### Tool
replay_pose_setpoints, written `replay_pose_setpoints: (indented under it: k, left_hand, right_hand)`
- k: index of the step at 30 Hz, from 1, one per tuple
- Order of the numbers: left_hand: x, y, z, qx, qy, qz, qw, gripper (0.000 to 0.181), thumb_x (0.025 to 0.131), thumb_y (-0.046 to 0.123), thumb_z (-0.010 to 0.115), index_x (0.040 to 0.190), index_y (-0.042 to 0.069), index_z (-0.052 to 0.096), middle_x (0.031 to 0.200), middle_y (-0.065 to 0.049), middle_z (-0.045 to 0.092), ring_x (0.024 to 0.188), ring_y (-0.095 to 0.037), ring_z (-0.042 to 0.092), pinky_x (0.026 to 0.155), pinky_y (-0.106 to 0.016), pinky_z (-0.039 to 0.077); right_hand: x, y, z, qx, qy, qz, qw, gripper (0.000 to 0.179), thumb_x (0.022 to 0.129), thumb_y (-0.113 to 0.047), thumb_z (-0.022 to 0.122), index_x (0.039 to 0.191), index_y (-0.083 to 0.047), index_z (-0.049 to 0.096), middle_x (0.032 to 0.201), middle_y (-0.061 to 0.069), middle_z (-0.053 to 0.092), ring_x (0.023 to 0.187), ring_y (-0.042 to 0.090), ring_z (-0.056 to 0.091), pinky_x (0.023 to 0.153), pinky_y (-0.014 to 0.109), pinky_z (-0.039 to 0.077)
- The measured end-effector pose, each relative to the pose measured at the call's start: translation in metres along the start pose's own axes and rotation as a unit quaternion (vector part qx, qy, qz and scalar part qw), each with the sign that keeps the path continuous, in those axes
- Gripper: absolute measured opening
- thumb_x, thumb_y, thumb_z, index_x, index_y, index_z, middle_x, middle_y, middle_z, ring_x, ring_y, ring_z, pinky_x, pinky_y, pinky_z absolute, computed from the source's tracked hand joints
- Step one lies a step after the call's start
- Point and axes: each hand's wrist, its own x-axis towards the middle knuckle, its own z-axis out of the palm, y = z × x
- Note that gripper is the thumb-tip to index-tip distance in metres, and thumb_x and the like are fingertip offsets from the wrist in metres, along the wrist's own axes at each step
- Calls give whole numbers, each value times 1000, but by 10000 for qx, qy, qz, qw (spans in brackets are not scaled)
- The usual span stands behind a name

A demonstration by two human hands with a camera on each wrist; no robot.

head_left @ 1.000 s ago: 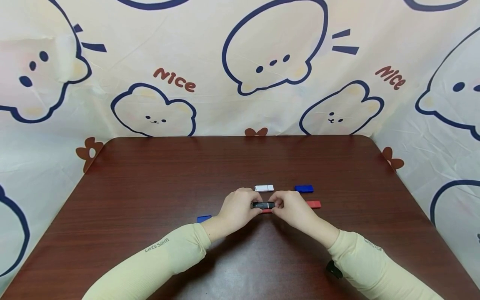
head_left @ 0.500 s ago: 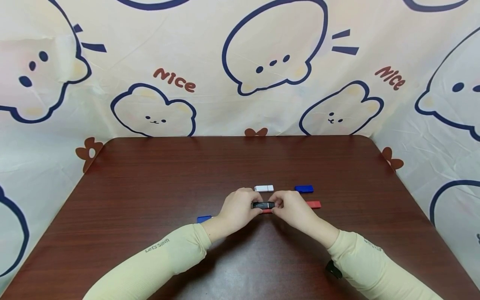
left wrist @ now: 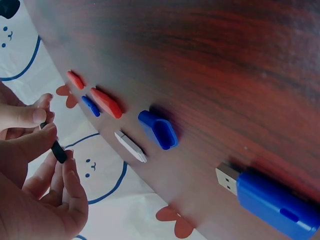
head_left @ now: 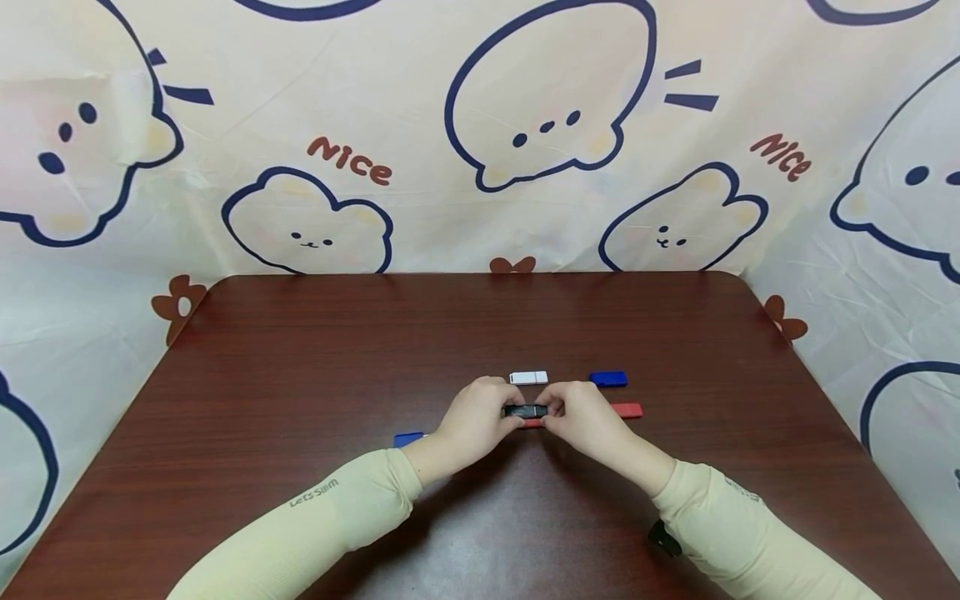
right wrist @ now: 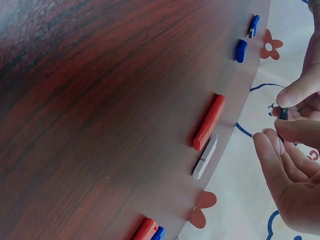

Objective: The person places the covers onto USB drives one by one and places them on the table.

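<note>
Both hands hold a small black USB flash drive (head_left: 526, 411) up between them over the middle of the table. My left hand (head_left: 477, 418) pinches its left end between thumb and fingers. Its other end is pinched by my right hand (head_left: 587, 417), whose fingertips partly cover it. A thin pale band crosses the drive near the right fingers. Below it in the head view, part of a red USB stick (head_left: 533, 423) shows. In the left wrist view the black drive (left wrist: 58, 151) appears dark between the fingertips of the two hands.
A white USB stick (head_left: 528, 377) and a blue one (head_left: 608, 379) lie beyond the hands. Another red stick (head_left: 627, 410) is partly behind the right hand. Near the left wrist lie a blue cap (left wrist: 159, 130) and an uncapped blue USB drive (left wrist: 275, 202) with its metal plug bare.
The right hand and forearm have shifted very slightly left. Both hands keep their pinch on the black USB flash drive, and the other sticks lie where they were.
</note>
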Motion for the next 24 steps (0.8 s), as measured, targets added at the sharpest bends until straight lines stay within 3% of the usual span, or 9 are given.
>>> replay_pose_setpoints:
  k: [13,24]
  left_hand:
    - [0,-1,1,-219,-64,-80,9997,7,79,11,74,84,9,70,80,-1,63,74,-11,53,67,-21,44]
    - [1,-4,2,-280,25,32,9996,7,77,10,74,81,8,69,77,-2,62,71,-13,54,65,-23,44]
  right_hand:
    - [2,2,3,-82,5,-205,9998,10,78,2,66,86,-1,68,69,0,61,62,5,50,56,19,43]
    - [5,-2,8,-362,84,-187,9991,7,79,-7,71,86,-6,68,62,-4,55,53,5,42,48,18,34]
